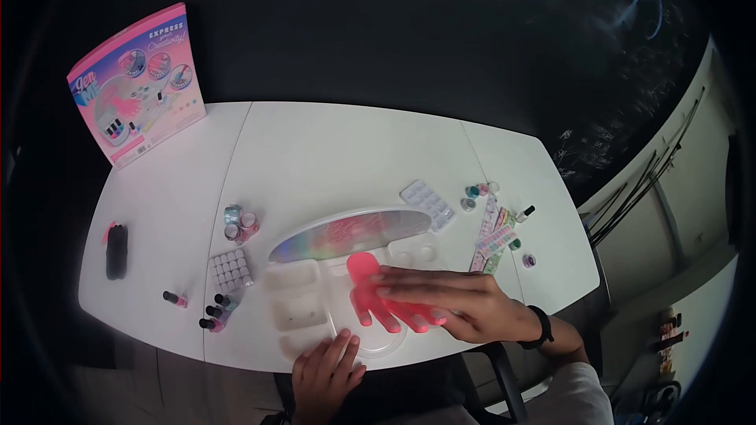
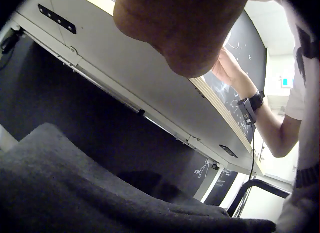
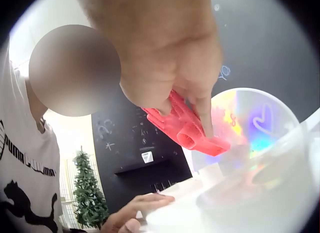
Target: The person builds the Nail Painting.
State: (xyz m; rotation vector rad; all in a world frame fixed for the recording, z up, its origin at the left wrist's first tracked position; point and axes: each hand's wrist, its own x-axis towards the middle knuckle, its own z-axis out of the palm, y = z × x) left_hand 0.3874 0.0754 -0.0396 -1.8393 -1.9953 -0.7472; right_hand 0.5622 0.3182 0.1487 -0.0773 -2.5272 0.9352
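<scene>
A bright pink model hand (image 1: pixel 364 269) is over the white plastic tray (image 1: pixel 298 290), its fingers toward the table's front edge. My right hand (image 1: pixel 465 299) grips it from the right, long fingers stretched across its back. In the right wrist view, my thumb and fingers pinch the pink hand (image 3: pixel 192 135), whose hollow underside shows. My left hand (image 1: pixel 324 370) rests with its fingertips on the tray's front left edge, fingers fairly straight. Behind the model hand rises the tray's shiny rainbow panel (image 1: pixel 346 236). The left wrist view mostly shows the underside of the table (image 2: pixel 125 77).
Nail polish bottles (image 1: pixel 220 312) and a grid of white caps (image 1: pixel 230 269) lie to the left, near small jars (image 1: pixel 240 224). At right are a white palette (image 1: pixel 428 205), sticker sheets (image 1: pixel 494 240) and glitter pots (image 1: pixel 476 191). A pink box (image 1: pixel 142 86) stands back left.
</scene>
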